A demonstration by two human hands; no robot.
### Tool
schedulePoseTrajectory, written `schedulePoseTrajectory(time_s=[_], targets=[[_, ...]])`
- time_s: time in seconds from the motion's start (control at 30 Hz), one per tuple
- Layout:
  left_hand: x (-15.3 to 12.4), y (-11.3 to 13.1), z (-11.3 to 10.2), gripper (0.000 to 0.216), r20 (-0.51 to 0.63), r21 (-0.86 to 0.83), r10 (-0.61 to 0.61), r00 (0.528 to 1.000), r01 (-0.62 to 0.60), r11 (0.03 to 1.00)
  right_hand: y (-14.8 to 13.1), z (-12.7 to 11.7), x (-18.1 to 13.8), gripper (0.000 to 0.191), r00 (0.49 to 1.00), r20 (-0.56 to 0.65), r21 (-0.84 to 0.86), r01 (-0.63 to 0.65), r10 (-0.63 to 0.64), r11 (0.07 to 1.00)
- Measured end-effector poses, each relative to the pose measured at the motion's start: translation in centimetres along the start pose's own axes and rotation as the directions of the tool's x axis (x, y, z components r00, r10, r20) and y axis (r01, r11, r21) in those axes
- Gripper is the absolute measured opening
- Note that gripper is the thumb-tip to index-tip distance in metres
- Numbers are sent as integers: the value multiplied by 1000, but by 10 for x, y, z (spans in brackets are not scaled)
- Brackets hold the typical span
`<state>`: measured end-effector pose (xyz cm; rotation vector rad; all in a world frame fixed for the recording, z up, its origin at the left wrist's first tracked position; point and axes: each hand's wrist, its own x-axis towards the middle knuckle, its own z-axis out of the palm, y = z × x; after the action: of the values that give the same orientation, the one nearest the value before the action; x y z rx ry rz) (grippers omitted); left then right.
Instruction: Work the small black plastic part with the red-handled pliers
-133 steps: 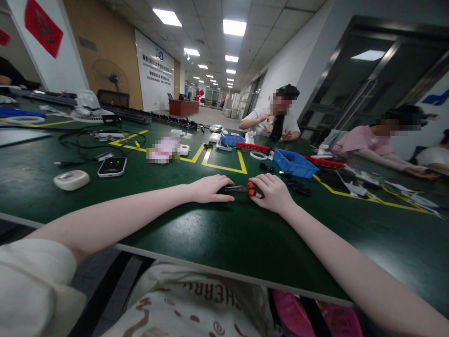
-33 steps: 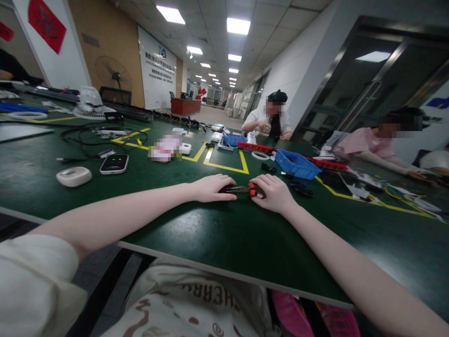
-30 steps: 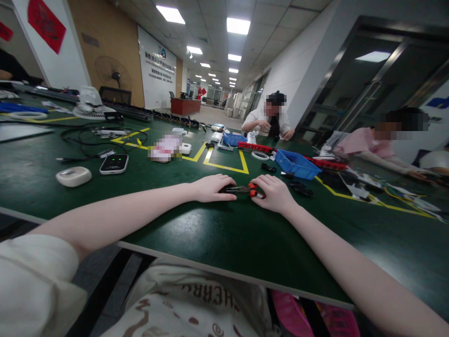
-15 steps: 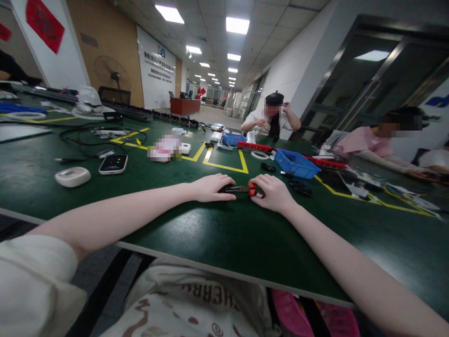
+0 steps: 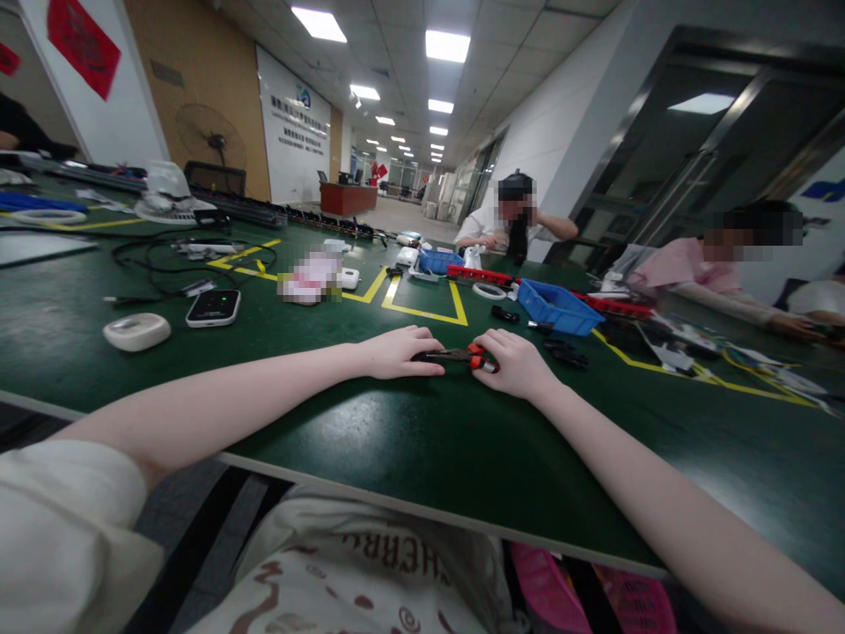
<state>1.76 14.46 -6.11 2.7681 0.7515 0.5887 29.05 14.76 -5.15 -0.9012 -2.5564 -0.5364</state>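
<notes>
Pliers [image 5: 458, 356]: centre of frame, flat on bench [image 5: 370, 440], between hands
Left hand [image 5: 396, 352]: fingers closed over dark tip
Right hand [image 5: 518, 363]: fingers curled on red handles

Bench [image 5: 409, 440]: we record dark green, marked with yellow tape lines. Pliers [image 5: 462, 356]: red and black handles. Bin [image 5: 556, 306]: blue. Oval pod [image 5: 136, 331]: white. Flat device [image 5: 213, 307]: we see black with green lights.
</notes>
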Motion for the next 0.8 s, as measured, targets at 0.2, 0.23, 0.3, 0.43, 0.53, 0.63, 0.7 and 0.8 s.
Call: schedulePoseTrajectory(time_s=[0.2, 0.23, 0.3, 0.43, 0.53, 0.63, 0.7, 0.8], targets=[[1, -4, 2, 45, -13, -20, -6, 1000, 5, 1000, -1, 0, -1, 23, 1000, -7, -57, 3, -4, 998], [2, -5, 2, 46, -12, -19, -8, 1000, 8, 1000, -1, 0, -1, 24, 1000, -7, -67, 1, -2, 998], [2, -6, 3, 46, -5, -17, -11, 1000, 11, 1000, -1, 1, -1, 25, 1000, -4, -84, -2, 1, 996], [2, -6, 3, 48, 2, -19, -10, 1000, 10, 1000, 0, 2, -1, 26, 1000, -14, -97, 3, -5, 995], [1, -5, 3, 48, -3, -26, -10, 1000, 10, 1000, 0, 1, -1, 25, 999, -39, -94, 2, -6, 996], [1, -3, 2, 48, -12, -36, -27, 1000, 27, 999, 0, 1, -1, 24, 999, -52, -75, -3, -1, 997], [1, -2, 1, 49, -14, -49, -36, 999, 35, 998, 0, 1, -1, 25, 998, -57, -68, -4, 0, 998], [1, 0, 1, 48, -17, -62, -40, 999, 39, 997, 0, 2, -1, 26, 998, -56, -67, 2, -5, 998]])
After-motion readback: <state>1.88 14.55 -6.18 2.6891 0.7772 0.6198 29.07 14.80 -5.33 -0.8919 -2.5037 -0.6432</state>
